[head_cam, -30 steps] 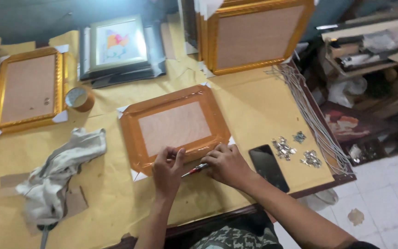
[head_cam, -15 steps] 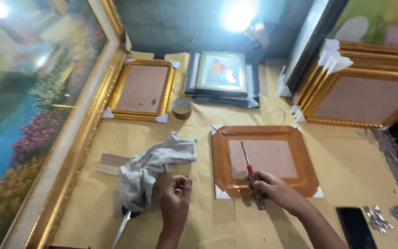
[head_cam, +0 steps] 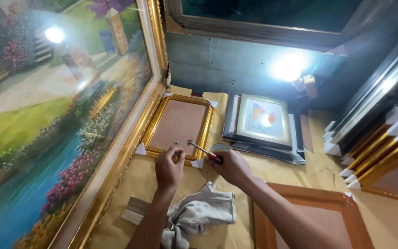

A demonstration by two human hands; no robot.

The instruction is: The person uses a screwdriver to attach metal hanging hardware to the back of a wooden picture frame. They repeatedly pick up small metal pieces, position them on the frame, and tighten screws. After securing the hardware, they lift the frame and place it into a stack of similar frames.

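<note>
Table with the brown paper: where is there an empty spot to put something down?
Bare paper lies between the grey cloth and the big painting's gold frame, and between the orange frame and the stacked frames. Around both hands and the screwdriver it is crowded.

head cam, looks down fwd, hands close, single view

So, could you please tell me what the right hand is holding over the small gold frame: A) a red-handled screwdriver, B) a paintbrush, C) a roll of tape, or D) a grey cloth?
A: the right hand grips a red-handled screwdriver, its metal tip over the lower edge of the small gold frame.
</note>
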